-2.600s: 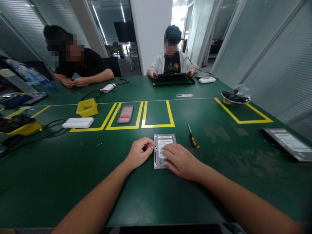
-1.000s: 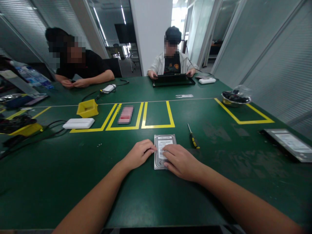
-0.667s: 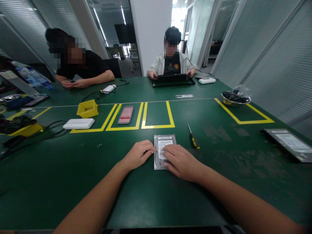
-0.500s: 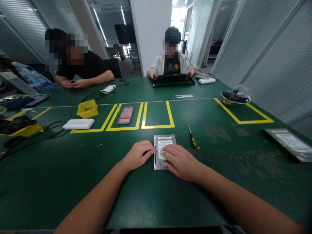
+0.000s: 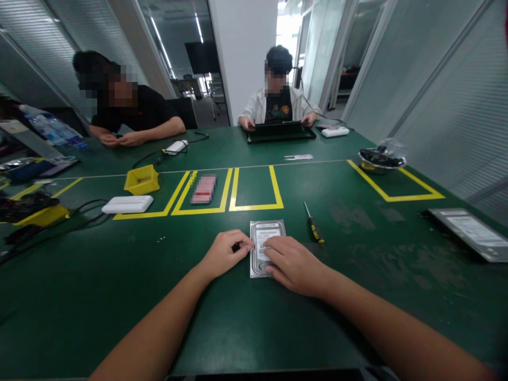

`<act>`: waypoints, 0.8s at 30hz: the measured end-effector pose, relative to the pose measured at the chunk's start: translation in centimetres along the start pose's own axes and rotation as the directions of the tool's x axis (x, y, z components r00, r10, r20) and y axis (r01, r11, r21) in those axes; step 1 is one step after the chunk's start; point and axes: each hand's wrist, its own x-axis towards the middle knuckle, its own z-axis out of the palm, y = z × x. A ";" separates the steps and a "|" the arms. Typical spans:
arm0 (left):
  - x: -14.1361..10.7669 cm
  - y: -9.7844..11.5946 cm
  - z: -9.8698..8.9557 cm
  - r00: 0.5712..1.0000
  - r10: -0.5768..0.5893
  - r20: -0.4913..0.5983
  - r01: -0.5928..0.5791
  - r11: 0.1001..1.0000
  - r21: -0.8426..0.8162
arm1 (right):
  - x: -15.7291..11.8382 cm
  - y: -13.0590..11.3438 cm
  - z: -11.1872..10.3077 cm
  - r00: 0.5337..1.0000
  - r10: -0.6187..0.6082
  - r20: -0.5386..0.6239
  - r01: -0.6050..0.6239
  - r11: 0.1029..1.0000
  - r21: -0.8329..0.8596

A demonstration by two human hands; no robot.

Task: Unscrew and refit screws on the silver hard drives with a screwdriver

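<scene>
The fingers [image 5: 240, 239] of the left hand [image 5: 222, 256] curl in so that the tips meet by the left side of a silver hard drive [image 5: 265, 232]; I cannot tell if they pinch its edge or only touch it. The right hand [image 5: 297, 262] lies over the drive's right side, with its fingers bent a little on top and its thumb low down; its grip is partly hidden, so I cannot tell if it holds on tight. The drive lies flat near the middle of the frame, on a green worktop [image 5: 222, 328]. Its long way runs up and down the frame, almost straight, so one short end points to the top and the other to the bottom. The white label faces up, and a round spot sits near the bottom end. Just right of it is a black and yellow screwdriver [image 5: 314, 228], with its tip pointing up and a bit left. Above the drive, a blurry pink thing [image 5: 204, 189] lies inside yellow tape lines [image 5: 256, 207]. Farther left is a yellow bin [image 5: 142, 181]. A bowl [image 5: 383, 160] of dark things sits at the upper right. Near the top, a person in a pale jacket [image 5: 260, 107] holds a dark panel [image 5: 282, 132].
</scene>
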 end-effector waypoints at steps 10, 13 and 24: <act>0.2 0.2 0.0 0.998 -0.066 0.021 0.066 0.998 -0.022 | -0.1 0.1 -0.2 1.000 -0.002 0.004 0.002 1.000 0.000; 0.3 0.4 0.0 0.998 -0.059 0.033 0.059 0.998 -0.018 | -0.2 0.4 -0.3 0.999 -0.026 -0.032 0.025 1.000 -0.017; 0.3 0.5 -0.4 0.998 -0.051 0.047 0.052 0.999 -0.016 | -0.8 3.4 -2.7 0.753 0.627 -0.199 -0.633 0.610 -0.476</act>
